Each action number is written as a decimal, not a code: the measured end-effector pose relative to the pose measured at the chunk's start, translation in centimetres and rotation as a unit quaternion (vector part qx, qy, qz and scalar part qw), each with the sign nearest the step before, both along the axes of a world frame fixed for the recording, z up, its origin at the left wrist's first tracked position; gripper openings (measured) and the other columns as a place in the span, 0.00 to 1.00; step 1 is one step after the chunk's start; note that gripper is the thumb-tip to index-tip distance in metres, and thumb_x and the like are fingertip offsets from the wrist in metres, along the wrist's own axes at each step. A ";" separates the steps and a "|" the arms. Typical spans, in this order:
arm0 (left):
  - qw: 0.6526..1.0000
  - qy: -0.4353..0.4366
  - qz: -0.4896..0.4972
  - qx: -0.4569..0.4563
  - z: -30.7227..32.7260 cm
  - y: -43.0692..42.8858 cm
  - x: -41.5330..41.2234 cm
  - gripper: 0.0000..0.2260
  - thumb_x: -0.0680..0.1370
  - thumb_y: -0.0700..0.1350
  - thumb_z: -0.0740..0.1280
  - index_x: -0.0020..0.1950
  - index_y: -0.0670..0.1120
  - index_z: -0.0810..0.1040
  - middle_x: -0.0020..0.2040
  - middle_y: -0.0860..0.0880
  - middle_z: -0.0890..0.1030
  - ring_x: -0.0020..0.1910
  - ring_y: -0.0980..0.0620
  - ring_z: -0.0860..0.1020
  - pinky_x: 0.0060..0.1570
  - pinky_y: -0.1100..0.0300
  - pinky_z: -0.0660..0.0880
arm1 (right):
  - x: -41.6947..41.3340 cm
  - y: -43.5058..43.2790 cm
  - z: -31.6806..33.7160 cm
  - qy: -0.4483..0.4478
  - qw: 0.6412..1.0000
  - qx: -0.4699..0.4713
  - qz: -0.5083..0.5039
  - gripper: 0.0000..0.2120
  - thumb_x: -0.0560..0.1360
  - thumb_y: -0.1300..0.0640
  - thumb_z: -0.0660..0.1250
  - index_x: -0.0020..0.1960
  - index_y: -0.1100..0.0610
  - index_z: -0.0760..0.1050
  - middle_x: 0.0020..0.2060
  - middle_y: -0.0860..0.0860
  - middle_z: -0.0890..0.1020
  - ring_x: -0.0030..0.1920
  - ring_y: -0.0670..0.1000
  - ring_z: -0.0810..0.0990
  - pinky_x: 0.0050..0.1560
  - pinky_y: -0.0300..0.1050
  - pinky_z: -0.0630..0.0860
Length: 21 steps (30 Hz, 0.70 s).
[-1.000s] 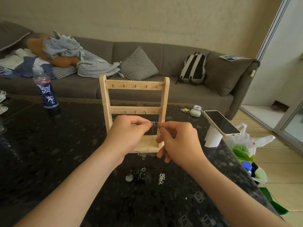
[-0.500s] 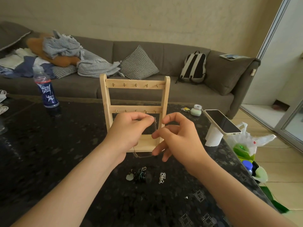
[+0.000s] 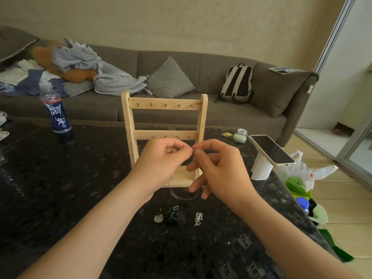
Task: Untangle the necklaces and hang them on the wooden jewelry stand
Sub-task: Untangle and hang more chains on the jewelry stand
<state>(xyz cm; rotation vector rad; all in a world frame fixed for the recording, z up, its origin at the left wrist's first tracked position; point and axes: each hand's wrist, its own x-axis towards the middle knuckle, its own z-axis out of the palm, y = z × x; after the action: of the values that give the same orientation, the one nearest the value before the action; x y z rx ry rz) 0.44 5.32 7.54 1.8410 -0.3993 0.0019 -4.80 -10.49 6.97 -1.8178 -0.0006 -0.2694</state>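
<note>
Head view: dark speckled table [image 3: 60, 188] carried the wooden jewelry stand [image 3: 165, 103], upright, both hook rails bare; a blue bottle [image 3: 55, 111] stood far left; a phone [image 3: 272, 150] lay propped on a white cup [image 3: 260, 170] at the right edge, with a small green case [image 3: 240, 136] just behind it; a plastic bag [image 3: 302, 174] sat on the floor beyond the table; a grey sofa [image 3: 221, 115] behind held a backpack [image 3: 237, 81], a checked cushion [image 3: 170, 78] and heaped laundry.

Both hands sat in front of the stand's lower half and blocked most of its base and the lower rail's underside; both forearms were cut off by the bottom edge.

The chain was very fine; its clasp area was too small to read; where it ran behind the right hand's fingers could not be traced.

Left hand [image 3: 161, 162]: thumb and forefinger closed in a pinch on the thin chain necklace [image 3: 181, 197] near its top end, other fingers curled in; right hand [image 3: 221, 172]: thumb and forefinger tips pinched the same end right beside the left's, remaining fingers loosely spread downward. The pinch point sat just below the lower rail; from there the chain hung down and looped low in front of the stand's base.

On the table nearer the person: a dark tangled necklace clump [image 3: 170, 215] and a small silver chain pile [image 3: 198, 218], near each other, apart from both hands.
</note>
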 end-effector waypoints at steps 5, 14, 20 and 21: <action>1.000 -0.004 0.003 -0.005 -0.1 0.0 0.0 0.05 0.82 0.48 0.72 0.49 0.52 0.87 0.28 0.58 0.78 0.27 0.62 0.76 0.36 0.58 0.75 | 0.1 -0.3 0.1 -0.007 0.998 -0.067 -0.006 0.03 0.86 0.55 0.66 0.57 0.52 0.78 0.41 0.51 0.87 0.30 0.57 0.87 0.26 0.52 0.83; 0.999 -0.037 0.010 -0.003 -0.3 0.1 0.0 0.04 0.81 0.49 0.73 0.50 0.56 0.89 0.42 0.60 0.86 0.39 0.66 0.81 0.38 0.66 0.71 | 0.3 -0.7 0.0 -0.006 0.999 -0.043 0.000 0.05 0.86 0.56 0.65 0.55 0.56 0.78 0.40 0.55 0.87 0.30 0.59 0.87 0.26 0.50 0.82; 0.999 -0.046 -0.007 0.004 -0.3 0.1 0.1 0.05 0.83 0.48 0.71 0.53 0.55 0.87 0.40 0.61 0.84 0.34 0.67 0.78 0.38 0.65 0.70 | 0.3 -0.8 0.2 -0.003 0.999 -0.039 0.017 0.07 0.87 0.57 0.64 0.55 0.59 0.79 0.37 0.56 0.86 0.31 0.60 0.87 0.27 0.49 0.81; 0.999 -0.042 -0.008 0.016 -0.3 0.1 0.2 0.05 0.84 0.48 0.70 0.53 0.55 0.86 0.41 0.60 0.84 0.33 0.68 0.78 0.39 0.65 0.70 | 0.2 -0.8 0.2 -0.003 0.999 -0.039 0.018 0.07 0.87 0.57 0.64 0.55 0.59 0.79 0.37 0.56 0.86 0.31 0.60 0.87 0.27 0.48 0.81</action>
<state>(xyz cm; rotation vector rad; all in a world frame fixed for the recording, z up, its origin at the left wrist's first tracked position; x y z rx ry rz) 0.60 5.43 7.24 1.8747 -0.4746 0.0628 -4.59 -11.24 7.21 -1.8917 -0.0488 -0.2534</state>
